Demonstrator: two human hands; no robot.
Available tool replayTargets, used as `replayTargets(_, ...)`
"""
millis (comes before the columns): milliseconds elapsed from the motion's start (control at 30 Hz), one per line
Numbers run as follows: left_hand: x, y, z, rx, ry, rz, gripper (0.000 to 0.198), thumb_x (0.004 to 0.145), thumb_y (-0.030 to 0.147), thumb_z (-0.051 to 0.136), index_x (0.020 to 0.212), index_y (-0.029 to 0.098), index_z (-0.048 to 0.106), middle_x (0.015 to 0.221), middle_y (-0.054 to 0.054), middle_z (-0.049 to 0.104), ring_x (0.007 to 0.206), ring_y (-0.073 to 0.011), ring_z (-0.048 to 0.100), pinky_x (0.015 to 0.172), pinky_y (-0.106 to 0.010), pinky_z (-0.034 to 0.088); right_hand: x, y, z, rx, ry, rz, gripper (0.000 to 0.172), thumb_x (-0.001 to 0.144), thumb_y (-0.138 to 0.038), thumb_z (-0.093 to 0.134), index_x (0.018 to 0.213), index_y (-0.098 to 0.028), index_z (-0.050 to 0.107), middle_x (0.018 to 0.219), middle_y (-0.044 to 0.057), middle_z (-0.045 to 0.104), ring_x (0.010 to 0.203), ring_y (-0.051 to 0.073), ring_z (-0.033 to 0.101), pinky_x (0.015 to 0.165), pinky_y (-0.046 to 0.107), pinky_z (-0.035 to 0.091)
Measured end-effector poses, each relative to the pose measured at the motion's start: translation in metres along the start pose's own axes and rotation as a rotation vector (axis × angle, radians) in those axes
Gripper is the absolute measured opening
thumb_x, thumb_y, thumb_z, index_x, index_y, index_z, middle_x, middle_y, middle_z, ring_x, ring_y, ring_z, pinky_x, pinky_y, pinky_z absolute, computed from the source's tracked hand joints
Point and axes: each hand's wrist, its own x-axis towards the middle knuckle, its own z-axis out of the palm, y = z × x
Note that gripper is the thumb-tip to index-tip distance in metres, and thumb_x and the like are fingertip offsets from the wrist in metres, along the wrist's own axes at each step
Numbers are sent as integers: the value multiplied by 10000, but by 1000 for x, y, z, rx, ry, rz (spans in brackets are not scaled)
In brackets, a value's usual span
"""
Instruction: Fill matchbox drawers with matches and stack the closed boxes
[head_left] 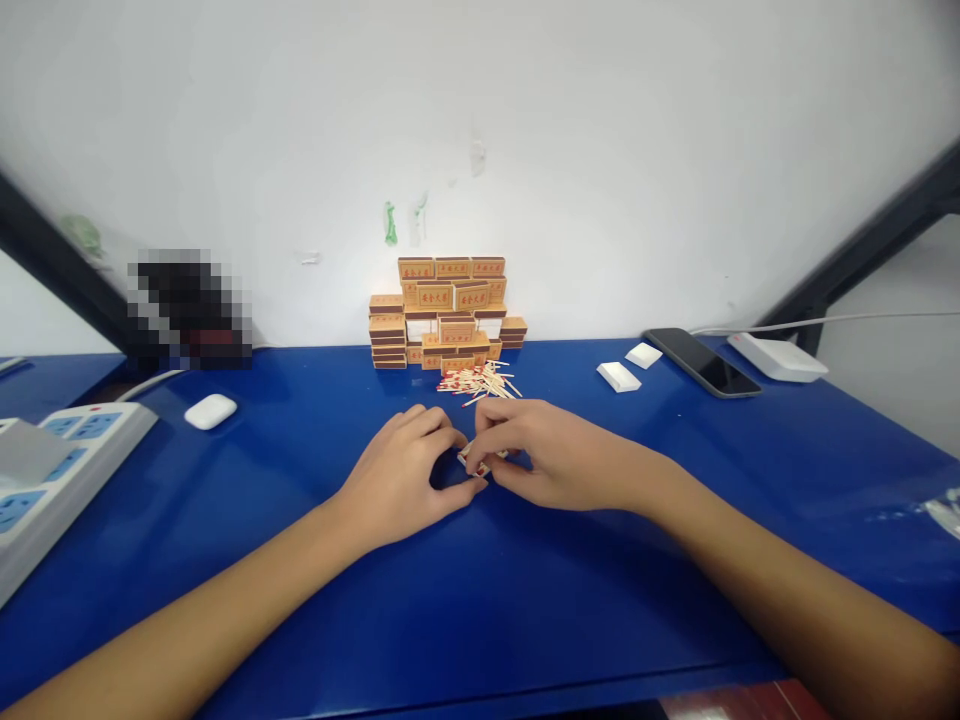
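In front of me a small white matchbox tray (480, 459) with red-tipped matches in it rests low over the blue table, partly covered by fingers. My left hand (409, 470) grips the tray's left end between thumb and forefinger. My right hand (544, 450) is closed over the tray from the right, fingertips down on the matches inside; exactly what they pinch is mostly hidden. A loose pile of matches (484, 381) lies just beyond both hands. Behind it, many yellow-and-brown matchboxes (454, 298) are stacked against the wall.
Two white empty trays (619, 377) lie to the right, beside a dark phone (703, 362) and a white flat box (778, 357) with a cable. On the left are a white earbud case (211, 411) and a power strip (75, 470). A white wall (600, 180) bounds the back.
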Motion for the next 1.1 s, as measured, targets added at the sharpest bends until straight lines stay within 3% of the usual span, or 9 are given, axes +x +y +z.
replayTargets(133, 1, 1, 1, -2, 16, -6, 177, 919, 366, 710, 983, 202, 731, 986, -54, 677, 913, -250, 594, 864, -453, 504, 0, 0, 0, -30, -19, 13, 290, 908, -19, 585, 980, -208, 792, 924, 23, 597, 777, 140, 570, 727, 295, 445)
replayTargets(333, 1, -2, -3, -25, 21, 21, 168, 926, 344, 687, 1001, 198, 721, 971, -47, 674, 907, -242, 597, 859, -445, 506, -2, 5, 0, -68, 61, 9, 292, 926, -35, 573, 1052, -197, 781, 926, 29, 597, 763, 143, 562, 725, 301, 430)
replayTargets(433, 0, -4, -5, -37, 8, 40, 155, 929, 341, 688, 966, 192, 704, 951, -47, 663, 898, -238, 587, 859, -443, 506, -2, 5, 0, -69, 23, -1, 310, 953, -51, 553, 1118, -204, 766, 937, 29, 585, 736, 138, 545, 718, 305, 426)
replayTargets(567, -1, -8, -6, -75, 4, 61, 147, 922, 316, 700, 1012, 200, 699, 1006, -44, 684, 924, -232, 603, 903, -448, 509, -2, 5, 0, -74, 7, -11, 294, 960, -58, 551, 1056, -215, 780, 936, 33, 583, 752, 142, 548, 729, 306, 429)
replayTargets(700, -2, -10, -7, -68, -21, 65, 150, 920, 321, 704, 1005, 199, 700, 987, -52, 675, 931, -245, 603, 881, -448, 514, -2, 4, 1, -70, 6, -9, 354, 977, -72, 534, 1192, -234, 763, 954, 36, 579, 752, 148, 548, 725, 312, 436)
replayTargets(800, -2, -10, -8, -76, -27, 63, 129, 907, 302, 709, 995, 208, 698, 1018, -53, 689, 938, -245, 612, 886, -447, 517, -2, 3, 1, -57, -40, -21, 349, 968, -59, 539, 1143, -240, 780, 949, 32, 583, 749, 145, 550, 729, 311, 441)
replayTargets(1000, -2, -12, -9, -47, -28, 77, 190, 926, 353, 700, 1037, 200, 697, 996, -61, 668, 933, -250, 604, 874, -446, 523, -1, 9, -2, -39, 86, 12, 396, 916, -21, 539, 1172, -226, 762, 920, 28, 582, 754, 147, 544, 717, 297, 432)
replayTargets(1100, -3, -12, -9, -42, -35, 85, 213, 934, 354, 692, 1077, 197, 698, 1023, -65, 668, 959, -252, 602, 899, -450, 520, 1, 12, 1, -63, 89, 32, 372, 912, -23, 541, 1151, -200, 764, 910, 26, 586, 745, 139, 539, 707, 292, 421)
